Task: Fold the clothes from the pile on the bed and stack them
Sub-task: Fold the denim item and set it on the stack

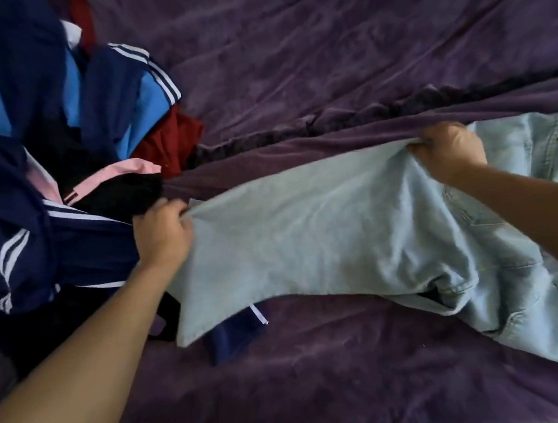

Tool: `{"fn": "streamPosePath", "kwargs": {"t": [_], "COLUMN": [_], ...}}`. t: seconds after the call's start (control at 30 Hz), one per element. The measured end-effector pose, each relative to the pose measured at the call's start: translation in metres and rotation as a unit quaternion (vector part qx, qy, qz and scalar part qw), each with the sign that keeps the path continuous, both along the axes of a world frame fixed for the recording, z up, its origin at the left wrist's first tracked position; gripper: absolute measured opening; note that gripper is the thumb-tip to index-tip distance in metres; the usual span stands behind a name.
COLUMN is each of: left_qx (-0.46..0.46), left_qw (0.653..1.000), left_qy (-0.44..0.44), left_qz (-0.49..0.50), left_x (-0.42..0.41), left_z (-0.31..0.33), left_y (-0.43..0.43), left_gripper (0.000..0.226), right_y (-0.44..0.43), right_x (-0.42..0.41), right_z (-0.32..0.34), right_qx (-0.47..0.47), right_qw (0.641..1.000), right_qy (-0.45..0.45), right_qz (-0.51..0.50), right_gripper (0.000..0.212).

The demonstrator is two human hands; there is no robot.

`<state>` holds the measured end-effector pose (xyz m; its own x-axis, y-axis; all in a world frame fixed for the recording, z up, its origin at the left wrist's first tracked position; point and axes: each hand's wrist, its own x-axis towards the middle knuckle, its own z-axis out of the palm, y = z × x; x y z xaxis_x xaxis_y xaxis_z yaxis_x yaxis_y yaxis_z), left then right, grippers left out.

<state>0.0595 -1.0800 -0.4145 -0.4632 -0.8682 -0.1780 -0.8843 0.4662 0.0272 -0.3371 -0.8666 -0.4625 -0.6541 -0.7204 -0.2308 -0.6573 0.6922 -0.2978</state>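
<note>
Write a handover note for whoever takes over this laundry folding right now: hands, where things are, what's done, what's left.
Left hand grips the leg end of the light blue jeans; right hand grips their far edge nearer the waist.
Jeans are stretched across the purple bed cover, not yet folded up.
Pile of navy, blue, red, pink and black clothes lies at the left, unfolded; a navy piece pokes out under the jeans.
Done: no folded stack in view.
Left: fold the jeans, start a stack, then work through the pile.
</note>
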Motion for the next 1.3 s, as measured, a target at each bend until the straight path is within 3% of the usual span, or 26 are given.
{"fn": "streamPosePath", "kwargs": {"t": [0.13,0.27,0.43,0.5,0.53,0.63,0.8,0.9,1.07,1.17,1.3], "left_qx": [-0.066,-0.075,0.0,0.061,0.078,0.064,0.051,0.067,0.098,0.066,-0.027], "left_qw": [0.997,0.995,0.958,0.938,0.931,0.934,0.916,0.909,0.94,0.927,0.909], "left_qy": [0.016,0.065,0.147,0.114,0.095,0.081,0.092,0.072,0.045,0.085,0.172], "left_qz": [-0.024,0.02,-0.245,-0.323,-0.343,-0.342,-0.386,-0.406,-0.322,-0.358,-0.378], "left_x": [-0.051,-0.066,-0.024,-0.001,0.008,0.012,-0.028,-0.049,-0.055,-0.052,-0.053], "left_z": [0.008,-0.019,-0.057,-0.076,-0.085,-0.103,-0.104,-0.096,-0.075,-0.058,-0.032], "left_y": [-0.073,-0.063,0.072,0.119,0.133,0.144,0.151,0.165,0.174,0.183,0.195], "left_gripper": [0.02,0.029,0.006,0.01,0.011,0.016,0.032,0.047,0.072,0.065,0.027], "right_y": [-0.027,-0.023,0.051,0.093,0.111,0.14,0.137,0.148,0.203,0.223,0.205], "right_x": [-0.02,0.003,0.127,0.179,0.197,0.212,0.207,0.197,0.18,0.165,0.122], "right_z": [-0.001,-0.012,-0.006,-0.01,-0.016,-0.039,-0.037,-0.011,0.047,0.07,0.088], "right_qx": [-0.026,-0.055,-0.149,-0.101,-0.062,0.058,-0.003,-0.064,-0.125,-0.145,-0.22], "right_qw": [0.995,0.992,0.987,0.986,0.985,0.987,0.996,0.99,0.972,0.974,0.962], "right_qy": [0.032,0.034,-0.035,-0.054,-0.043,-0.006,0.006,-0.029,-0.079,-0.139,-0.161], "right_qz": [-0.088,-0.106,0.048,0.125,0.156,0.151,0.089,0.12,0.181,0.106,0.021], "right_gripper": [0.027,0.036,0.015,0.012,0.021,0.053,0.006,0.008,0.019,0.025,0.029]}}
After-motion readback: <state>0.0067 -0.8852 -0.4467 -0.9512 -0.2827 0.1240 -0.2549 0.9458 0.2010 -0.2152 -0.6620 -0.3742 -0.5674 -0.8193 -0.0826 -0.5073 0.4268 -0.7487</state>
